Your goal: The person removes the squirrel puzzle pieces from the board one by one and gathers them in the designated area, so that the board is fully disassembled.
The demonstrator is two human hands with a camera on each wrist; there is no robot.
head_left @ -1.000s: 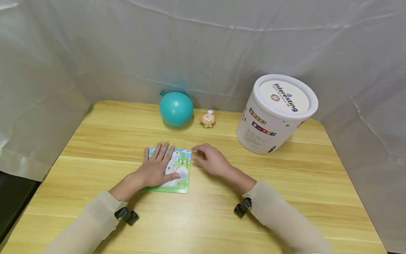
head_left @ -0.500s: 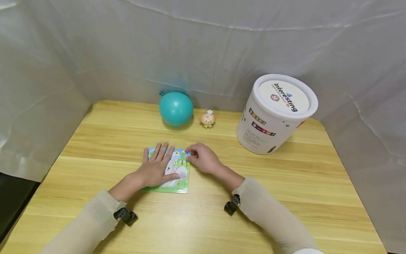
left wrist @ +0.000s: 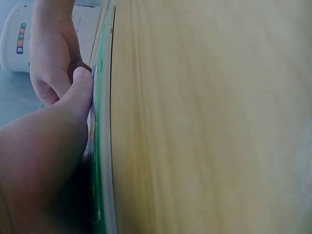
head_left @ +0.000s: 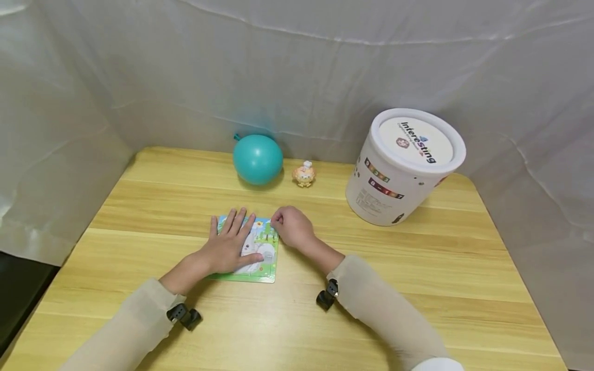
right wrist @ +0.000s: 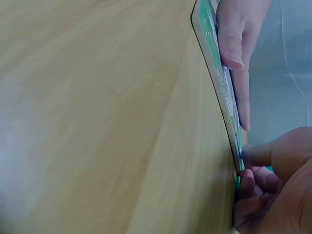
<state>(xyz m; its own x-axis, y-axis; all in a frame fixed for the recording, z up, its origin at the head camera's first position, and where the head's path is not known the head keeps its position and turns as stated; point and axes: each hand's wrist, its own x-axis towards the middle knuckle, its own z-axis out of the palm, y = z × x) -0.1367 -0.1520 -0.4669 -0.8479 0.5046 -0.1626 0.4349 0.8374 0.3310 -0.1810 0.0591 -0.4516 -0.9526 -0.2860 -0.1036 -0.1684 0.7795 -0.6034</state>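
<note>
A flat picture puzzle (head_left: 266, 257) with a green border and a grey-white animal lies on the wooden table. My left hand (head_left: 225, 252) rests flat on it, fingers spread, covering its left part. At the far right corner my right hand (head_left: 293, 226) has its fingers curled, thumb and fingertips at the puzzle's edge. In the right wrist view the right hand (right wrist: 278, 185) has its thumb on the corner of the puzzle (right wrist: 219, 73) and curled fingers beside the edge. The left wrist view shows my left thumb lying on the puzzle (left wrist: 100, 122).
A teal balloon (head_left: 258, 159) sits at the back of the table (head_left: 287, 330), with a small orange figure (head_left: 303, 174) wearing a white hat to its right. A large white lidded bucket (head_left: 401, 170) stands at the back right. Grey cloth (head_left: 297, 72) hangs behind.
My right hand has moved left to the puzzle's far right corner, and its fingers have curled in more. My left hand stays where it was on the puzzle.
</note>
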